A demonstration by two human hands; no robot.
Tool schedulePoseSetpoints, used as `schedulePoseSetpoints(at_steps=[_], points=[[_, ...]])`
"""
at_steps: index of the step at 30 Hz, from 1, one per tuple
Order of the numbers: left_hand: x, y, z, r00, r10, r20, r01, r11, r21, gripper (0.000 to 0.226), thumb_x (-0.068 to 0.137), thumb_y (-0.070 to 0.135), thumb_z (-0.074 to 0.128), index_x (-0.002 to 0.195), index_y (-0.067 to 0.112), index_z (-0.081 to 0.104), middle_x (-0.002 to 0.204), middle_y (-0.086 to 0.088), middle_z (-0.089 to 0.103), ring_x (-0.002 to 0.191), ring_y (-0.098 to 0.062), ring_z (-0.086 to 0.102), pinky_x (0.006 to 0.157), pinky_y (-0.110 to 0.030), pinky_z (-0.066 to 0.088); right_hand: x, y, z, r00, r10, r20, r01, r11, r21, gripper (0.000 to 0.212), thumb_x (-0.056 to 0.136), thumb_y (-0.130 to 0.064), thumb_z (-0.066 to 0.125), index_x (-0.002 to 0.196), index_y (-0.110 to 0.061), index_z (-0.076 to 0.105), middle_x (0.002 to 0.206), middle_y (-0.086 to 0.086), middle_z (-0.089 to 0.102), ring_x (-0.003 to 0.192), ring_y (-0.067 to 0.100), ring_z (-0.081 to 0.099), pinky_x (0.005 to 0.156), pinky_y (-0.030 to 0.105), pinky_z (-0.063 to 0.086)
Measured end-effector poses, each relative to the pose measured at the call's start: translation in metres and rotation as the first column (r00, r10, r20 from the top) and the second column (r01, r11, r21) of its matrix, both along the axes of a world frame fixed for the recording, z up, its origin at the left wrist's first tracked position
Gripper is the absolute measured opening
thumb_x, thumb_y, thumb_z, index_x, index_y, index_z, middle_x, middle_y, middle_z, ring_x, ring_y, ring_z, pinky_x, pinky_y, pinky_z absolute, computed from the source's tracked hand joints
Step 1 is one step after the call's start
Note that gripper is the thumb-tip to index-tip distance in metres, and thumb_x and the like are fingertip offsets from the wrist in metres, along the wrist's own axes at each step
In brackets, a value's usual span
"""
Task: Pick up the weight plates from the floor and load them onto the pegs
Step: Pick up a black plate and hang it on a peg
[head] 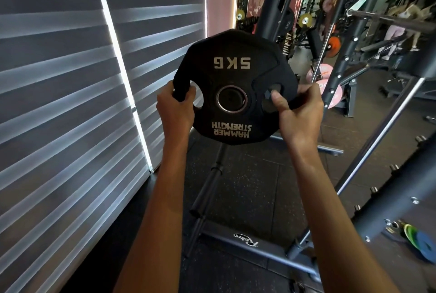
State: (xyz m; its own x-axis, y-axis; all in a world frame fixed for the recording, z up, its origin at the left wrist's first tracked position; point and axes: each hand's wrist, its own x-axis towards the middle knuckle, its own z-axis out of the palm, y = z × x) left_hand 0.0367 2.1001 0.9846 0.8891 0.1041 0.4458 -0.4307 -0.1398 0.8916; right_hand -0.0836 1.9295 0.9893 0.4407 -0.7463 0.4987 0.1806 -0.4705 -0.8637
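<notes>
Over the dark rubber gym floor (247,186), we grip one black rubber 5 kg weight plate (233,85) in both hands, left hand (175,108) and right hand (298,113) closed through its side cut-outs, above the bare black steel peg (208,189), so loading looks barely begun.

Daylight glows through the grey striped window blinds (70,92) at left, leaving the gym floor dim (background softly blurred); wide-angle distortion bends the frame's edges.
</notes>
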Motion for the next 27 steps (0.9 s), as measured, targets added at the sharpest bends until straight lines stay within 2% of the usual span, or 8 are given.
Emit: schedulePoseSetpoints(at_steps=[4,9,16,18,20,22,24,27], points=[[0.014,-0.01,-0.001,1.0,-0.022,-0.011,0.022,1.0,-0.003,0.031,0.091,0.024,0.067,0.118,0.009,0.065,0.115,-0.006,0.07,0.109,-0.02,0.066,0.096,-0.035,0.055,0.007,-0.005,-0.001,1.0,0.003,0.026,-0.003,1.0,-0.008,0.032,0.083,-0.022,0.078,0.095,-0.015,0.05,0.083,-0.009,0.06,0.08,0.007,0.06,0.071,0.017,0.048],[0.036,-0.026,-0.002,0.998,-0.042,-0.056,0.043,0.999,0.008,0.038,0.089,0.027,0.07,0.122,0.01,0.066,0.12,-0.006,0.069,0.111,-0.023,0.066,0.098,-0.044,0.053,0.025,-0.025,0.002,0.999,0.026,0.044,-0.026,1.0,0.009,0.033,0.081,-0.017,0.08,0.088,-0.02,0.048,0.085,-0.002,0.064,0.083,0.014,0.064,0.077,0.026,0.053],[0.068,-0.055,0.001,0.991,-0.086,-0.103,0.089,0.996,0.022,0.035,0.085,0.025,0.074,0.114,0.007,0.069,0.114,-0.01,0.071,0.107,-0.027,0.068,0.098,-0.046,0.053,0.057,-0.06,0.004,1.0,0.011,0.024,-0.012,0.999,0.038,0.037,0.077,-0.017,0.082,0.081,-0.025,0.046,0.078,-0.008,0.059,0.076,0.012,0.06,0.079,0.032,0.052],[0.076,-0.062,0.002,0.989,-0.093,-0.117,0.097,0.995,0.028,0.035,0.086,0.026,0.074,0.115,0.006,0.068,0.116,-0.01,0.071,0.108,-0.027,0.067,0.099,-0.044,0.052,0.066,-0.067,0.004,0.999,0.013,0.029,-0.014,0.999,0.044,0.041,0.076,-0.017,0.083,0.078,-0.028,0.043,0.076,-0.01,0.056,0.072,0.007,0.056,0.076,0.025,0.05],[0.082,-0.07,0.003,0.986,-0.111,-0.127,0.115,0.993,0.024,0.036,0.086,0.025,0.073,0.116,0.006,0.068,0.117,-0.01,0.07,0.109,-0.028,0.067,0.099,-0.041,0.052,0.074,-0.073,0.005,0.999,0.016,0.031,-0.018,0.999,0.051,0.043,0.078,-0.015,0.082,0.077,-0.028,0.041,0.074,-0.014,0.051,0.067,-0.001,0.05,0.071,0.012,0.043],[0.088,-0.077,0.005,0.984,-0.117,-0.135,0.122,0.992,0.036,0.038,0.087,0.024,0.072,0.12,0.006,0.066,0.122,-0.01,0.068,0.113,-0.028,0.065,0.1,-0.04,0.05,0.082,-0.081,0.006,0.999,0.014,0.031,-0.015,0.998,0.054,0.045,0.079,-0.014,0.081,0.076,-0.027,0.038,0.073,-0.016,0.046,0.065,-0.005,0.047,0.069,0.009,0.041],[0.094,-0.083,0.007,0.98,-0.133,-0.149,0.141,0.989,0.04,0.04,0.087,0.023,0.072,0.123,0.006,0.065,0.125,-0.01,0.067,0.115,-0.027,0.064,0.101,-0.04,0.049,0.09,-0.088,0.008,1.0,-0.004,0.007,0.003,0.998,0.055,0.047,0.079,-0.014,0.082,0.076,-0.028,0.037,0.072,-0.016,0.045,0.064,-0.004,0.047,0.073,0.015,0.043],[0.101,-0.091,0.01,0.974,-0.166,-0.156,0.174,0.984,0.038,0.042,0.087,0.021,0.072,0.125,0.006,0.063,0.126,-0.01,0.066,0.116,-0.027,0.063,0.101,-0.041,0.05,0.101,-0.098,0.009,1.0,-0.018,-0.02,0.02,0.998,0.06,0.047,0.078,-0.017,0.082,0.076,-0.028,0.037,0.074,-0.012,0.05,0.072,0.008,0.053,0.081,0.03,0.048]])
